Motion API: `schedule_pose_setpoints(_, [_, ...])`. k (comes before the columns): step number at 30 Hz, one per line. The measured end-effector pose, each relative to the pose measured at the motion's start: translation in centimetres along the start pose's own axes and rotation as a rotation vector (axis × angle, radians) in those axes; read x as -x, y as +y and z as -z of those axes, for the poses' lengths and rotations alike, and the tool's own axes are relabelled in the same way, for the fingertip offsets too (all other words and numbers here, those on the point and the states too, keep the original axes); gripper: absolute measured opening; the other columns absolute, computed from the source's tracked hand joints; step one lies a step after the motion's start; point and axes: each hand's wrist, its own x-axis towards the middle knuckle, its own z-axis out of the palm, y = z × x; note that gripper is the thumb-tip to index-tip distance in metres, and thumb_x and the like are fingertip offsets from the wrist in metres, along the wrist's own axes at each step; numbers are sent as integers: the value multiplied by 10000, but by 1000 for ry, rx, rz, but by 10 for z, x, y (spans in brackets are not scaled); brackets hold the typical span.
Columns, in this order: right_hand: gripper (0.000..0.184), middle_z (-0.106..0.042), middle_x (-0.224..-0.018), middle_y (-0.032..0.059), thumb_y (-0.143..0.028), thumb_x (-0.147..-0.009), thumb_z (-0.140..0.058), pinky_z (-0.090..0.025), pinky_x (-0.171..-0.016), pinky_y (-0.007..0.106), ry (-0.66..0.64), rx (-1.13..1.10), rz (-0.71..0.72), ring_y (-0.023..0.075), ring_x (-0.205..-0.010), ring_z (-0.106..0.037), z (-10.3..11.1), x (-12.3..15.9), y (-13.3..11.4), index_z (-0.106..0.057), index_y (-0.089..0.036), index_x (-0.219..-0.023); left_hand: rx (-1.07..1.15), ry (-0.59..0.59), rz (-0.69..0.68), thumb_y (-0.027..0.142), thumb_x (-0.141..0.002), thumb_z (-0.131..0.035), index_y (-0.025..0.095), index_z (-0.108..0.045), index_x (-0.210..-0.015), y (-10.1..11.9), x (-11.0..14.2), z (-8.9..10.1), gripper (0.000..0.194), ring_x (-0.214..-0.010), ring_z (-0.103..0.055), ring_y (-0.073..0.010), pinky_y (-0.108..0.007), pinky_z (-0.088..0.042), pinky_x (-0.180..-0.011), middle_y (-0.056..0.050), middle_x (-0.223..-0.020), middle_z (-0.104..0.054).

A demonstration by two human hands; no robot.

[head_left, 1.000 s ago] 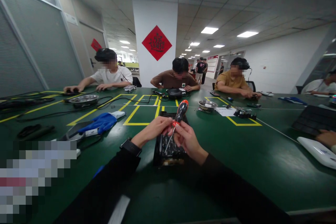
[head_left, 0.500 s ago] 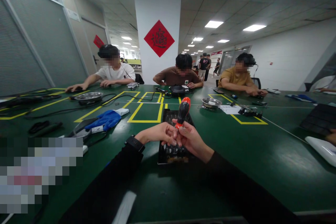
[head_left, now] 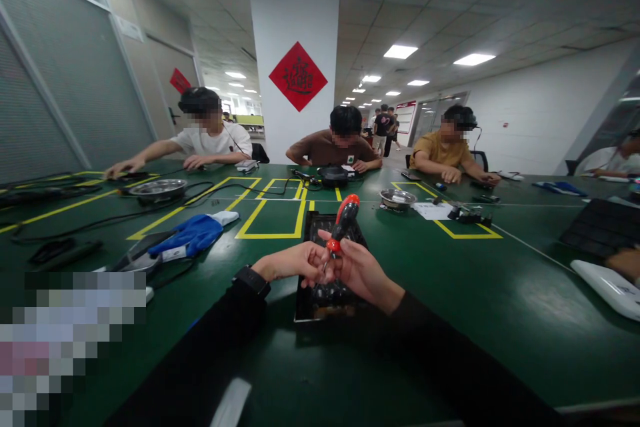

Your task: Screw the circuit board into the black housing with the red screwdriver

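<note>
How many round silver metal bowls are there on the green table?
2. The left bowl is beyond the crumpled blue cloth; the right bowl is beside the flat white paper. Others may be hidden.

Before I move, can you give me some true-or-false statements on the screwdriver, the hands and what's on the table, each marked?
1. The right hand holds the screwdriver, with the left hand's fingers close by its shaft. True.
2. The screwdriver's handle points down. False: its red and black handle points up.
3. The black tray is below the hands. True.
4. The wristband is on the right wrist. False: the wristband is on the left wrist.
5. The blue glove lies on the table, left of the tray. True.
6. The blue glove is inside the tray. False: it lies apart from it.
</note>
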Motion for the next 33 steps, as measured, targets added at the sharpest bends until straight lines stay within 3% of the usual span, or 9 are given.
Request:
schedule_pose_setpoints(6, [412, -631, -904, 50, -299, -811, -573, -471, -591, 242, 3, 14, 2, 103, -621, -584, 4, -1, -4, -514, -174, -1199, -86, 3, 48, 238, -639, -714, 105, -592, -743, 1, 0, 1, 208, -466, -557, -84, -165, -458, -421, 8, -567, -585])
schedule_pose_setpoints(17, [377, -650, -841, 22, -292, -755, -650, -474, -530, 223, 7, 64, 70, 81, -538, -565, 7, -2, 1, -543, -201, -1105, -141, -4, 53, 283, -643, -727, 105, -593, -761, -1, 0, -1, 252, -485, -589, -98, -186, -493, -471, -10, -589, -623])
schedule_pose_setpoints(26, [381, -646, -971, 85, -296, -824, -551, -493, -637, 259, 20, 16, 20, 107, -662, -588, 13, -3, -6, -528, -155, -1178, -119, 62, 58, 304, -663, -710, 106, -591, -766, -6, 0, 2, 253, -477, -556, -75, -175, -471, -457, -9, -610, -612])
schedule_pose_setpoints(33, [347, -655, -883, 35, -312, -764, -641, -491, -525, 232, 2, 60, 62, 93, -572, -572, 14, -4, 0, -516, -195, -1066, -98, 26, 50, 295, -658, -718, 107, -611, -811, -2, 0, -1, 265, -515, -591, -100, -203, -498, -497, -24, -637, -635])
